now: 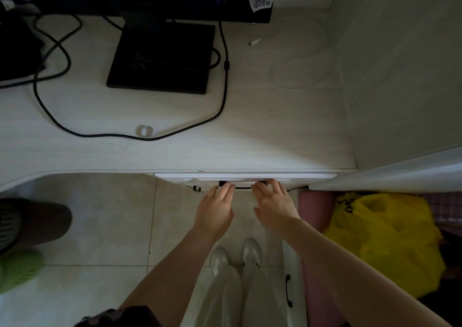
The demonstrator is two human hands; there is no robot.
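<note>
The slim black bar handle (243, 187) sits on the white drawer front (300, 176), just under the front edge of the pale wood-grain desk top (250, 126), and both of my hands are on it. My left hand (216, 209) reaches its left end: the fingers (226, 189) lie nearly straight and pressed together, tips touching the handle's black bracket. My right hand (272, 206) covers the right end, with its fingers (271, 183) slightly fanned, tips resting on the bar and the drawer's edge, and the thumb held out to the side. From here I cannot tell whether any fingertip hooks under the bar. The drawer front looks close against the desk.

On the desk, a thin black cable (220, 111) loops round a small clear tape ring (144, 130) in front of the flat black monitor base (162, 56). A white cable end (254, 42) lies farther back to the right. Below my arms I see my white shoes (251, 250) on the beige tiled floor (100, 226), and a crumpled yellow plastic bag (380, 239) to the right.
</note>
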